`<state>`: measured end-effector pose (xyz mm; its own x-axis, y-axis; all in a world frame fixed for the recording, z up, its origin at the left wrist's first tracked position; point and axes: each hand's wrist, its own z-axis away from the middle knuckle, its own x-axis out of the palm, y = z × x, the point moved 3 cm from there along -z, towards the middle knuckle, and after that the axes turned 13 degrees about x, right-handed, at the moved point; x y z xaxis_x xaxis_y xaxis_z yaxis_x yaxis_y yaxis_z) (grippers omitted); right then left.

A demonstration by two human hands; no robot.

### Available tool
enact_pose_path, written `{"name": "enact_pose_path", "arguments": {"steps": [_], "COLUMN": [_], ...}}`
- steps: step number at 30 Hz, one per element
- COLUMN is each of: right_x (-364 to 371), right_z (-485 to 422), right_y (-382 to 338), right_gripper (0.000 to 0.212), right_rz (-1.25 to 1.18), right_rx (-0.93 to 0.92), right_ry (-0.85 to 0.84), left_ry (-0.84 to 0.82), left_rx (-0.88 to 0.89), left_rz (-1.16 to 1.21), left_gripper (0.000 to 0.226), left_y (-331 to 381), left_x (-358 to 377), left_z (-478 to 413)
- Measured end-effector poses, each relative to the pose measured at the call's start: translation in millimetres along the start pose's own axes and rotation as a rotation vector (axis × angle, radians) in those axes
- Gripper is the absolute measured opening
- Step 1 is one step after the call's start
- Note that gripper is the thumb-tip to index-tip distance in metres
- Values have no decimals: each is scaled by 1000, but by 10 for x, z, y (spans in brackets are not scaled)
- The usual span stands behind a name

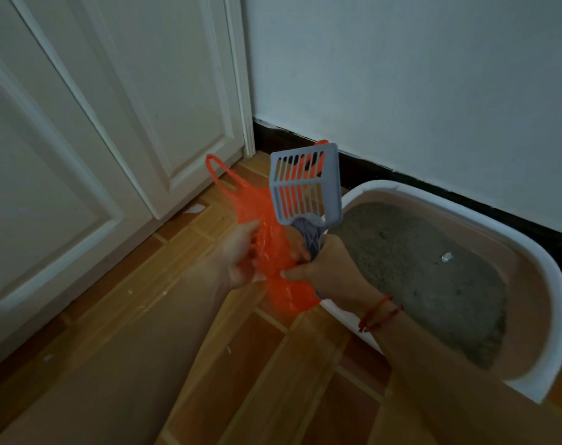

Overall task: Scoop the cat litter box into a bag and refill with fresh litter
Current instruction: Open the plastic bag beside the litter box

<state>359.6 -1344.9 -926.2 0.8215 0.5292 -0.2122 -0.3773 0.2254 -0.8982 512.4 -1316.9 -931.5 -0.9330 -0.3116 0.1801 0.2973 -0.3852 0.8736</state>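
The left hand [241,256] pinches the bunched bag [273,239]; the right hand [324,268] curls round the scoop [305,184] handle and nips the bag too. The box [536,261] sits rightward by the wall, unscooped. The bag's mouth looks closed, so tipped litter may spill.

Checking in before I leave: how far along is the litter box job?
Barely started. Done: scoop and bag are picked up. In hand: the left hand grips the bunched bag, the right hand holds the scoop's handle and pinches the bag. Left: the scoop is empty and the litter in the box looks undisturbed, so scooping and refilling both remain.
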Motion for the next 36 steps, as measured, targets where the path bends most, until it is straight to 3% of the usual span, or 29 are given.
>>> {"name": "enact_pose_path", "arguments": {"steps": [2,5,7,9,11,13,16,19,23,27,31,36], "right_x": [28,-14,-121,-290,-525,-737,-844,-723,-476,-322,-347,-655], "right_z": [48,129,176,189,106,-7,-151,-220,-250,-274,-384,-415], "right_y": [-18,-71,-127,-186,-132,-46,76,92,-60,-205,-193,-58], "right_gripper": [24,14,15,4,19,32,46,42,59,38,23,28], "right_rz": [29,-35,-215,-438,-636,-723,-550,-344,-464,-323,-270,-266], "right_rx": [-18,-37,-33,-15,76,190,331,384,357,278,282,328], "right_ry": [-38,-100,-116,25,249,371,400,337,191,142,153,446], "left_ry": [2,137,227,283,264,257,197,115,40,35,131,406], "left_rx": [56,119,201,244,284,321,339,336,329,351,387,379], "left_rz": [-41,-103,-101,-149,-185,-216,-242,-284,-406,-523,-648,-790], "left_gripper": [49,51,19,17,19,22,30,34,34,35,37,36], "left_y": [49,102,204,276,282,293,272,243,165,95,107,40], "left_x": [-11,-127,-157,-192,-261,-334,-392,-421,-460,-453,-545,-1137], "left_z": [13,-1,75,125,120,107,87,99,83,59,21,63]}}
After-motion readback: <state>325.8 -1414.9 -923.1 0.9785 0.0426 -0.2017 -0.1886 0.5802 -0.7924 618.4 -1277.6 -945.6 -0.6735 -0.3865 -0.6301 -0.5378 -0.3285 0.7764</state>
